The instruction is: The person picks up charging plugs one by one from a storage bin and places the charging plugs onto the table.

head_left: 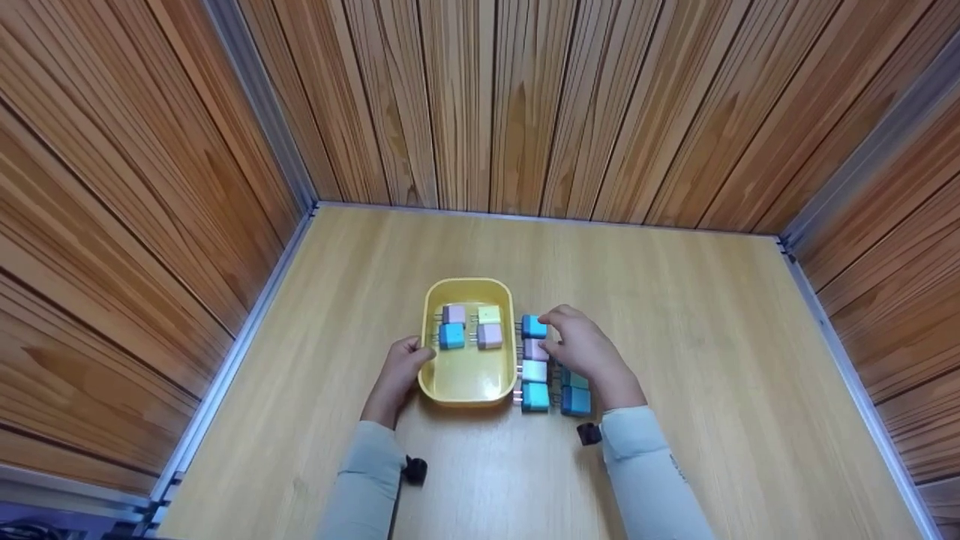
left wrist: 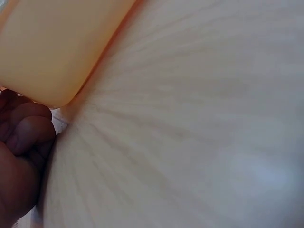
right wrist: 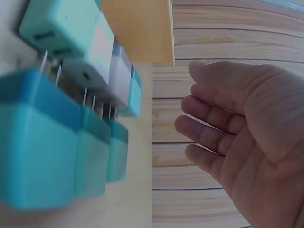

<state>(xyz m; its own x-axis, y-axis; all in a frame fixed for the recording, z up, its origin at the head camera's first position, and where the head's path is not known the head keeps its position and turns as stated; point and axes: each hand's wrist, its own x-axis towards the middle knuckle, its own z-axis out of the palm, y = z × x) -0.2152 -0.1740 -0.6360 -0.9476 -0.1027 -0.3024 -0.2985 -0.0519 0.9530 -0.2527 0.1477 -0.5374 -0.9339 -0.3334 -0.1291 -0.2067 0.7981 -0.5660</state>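
Observation:
My left hand (head_left: 399,377) grips the left rim of a yellow tray (head_left: 469,379), thumb over the edge and fingers curled at its outer wall. Inside lie a blue plug adapter (head_left: 451,337), two lilac plug adapters (head_left: 489,336) and a pale yellow one (head_left: 489,314). Over the far end of a column of adapters right of the tray is my right hand (head_left: 589,352), close to a blue adapter (head_left: 534,326) and a lilac adapter (head_left: 534,349). The right wrist view shows that hand's fingers (right wrist: 202,128) loosely bent, with nothing between them.
Nearer in the same column stand a pale mint adapter (head_left: 534,371) and a turquoise adapter (head_left: 535,397). A second column, with a blue adapter (head_left: 575,401) at its near end, is partly hidden under the right hand. Wood-panelled walls (head_left: 517,112) enclose the table (head_left: 720,360).

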